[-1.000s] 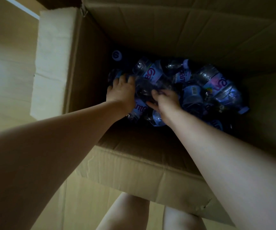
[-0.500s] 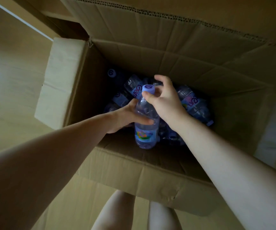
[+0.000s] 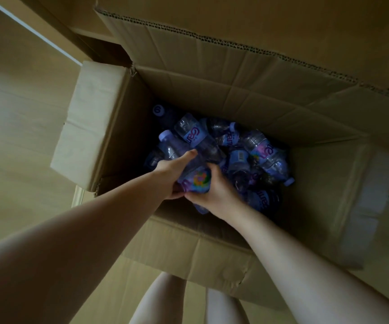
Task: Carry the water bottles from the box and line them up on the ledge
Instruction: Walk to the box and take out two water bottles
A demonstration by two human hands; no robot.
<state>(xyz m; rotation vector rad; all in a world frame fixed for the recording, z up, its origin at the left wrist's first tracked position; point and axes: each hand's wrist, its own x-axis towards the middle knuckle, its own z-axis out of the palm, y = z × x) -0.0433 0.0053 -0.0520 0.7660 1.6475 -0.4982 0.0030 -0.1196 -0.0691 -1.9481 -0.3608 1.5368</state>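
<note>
An open cardboard box (image 3: 188,239) stands on the floor below me, with several clear water bottles with lilac caps and purple labels (image 3: 267,152) piled in its bottom. Both my hands reach into it. My left hand (image 3: 171,175) and my right hand (image 3: 215,191) are closed on one water bottle (image 3: 197,180). It lies tilted, with its cap (image 3: 165,136) pointing up and to the left and its flowered label between my hands. Another bottle (image 3: 192,134) lies just behind it. The ledge is not in view.
The box's left flap (image 3: 90,122) folds outward and its far flap (image 3: 235,54) stands up behind. A taped flap (image 3: 364,206) hangs on the right. Light wooden floor (image 3: 13,136) lies to the left. My bare legs (image 3: 188,300) stand against the near side of the box.
The bottle stood upright half a second ago with my right hand at its cap. Now it tilts, cap to the upper left, and my right hand grips its label end.
</note>
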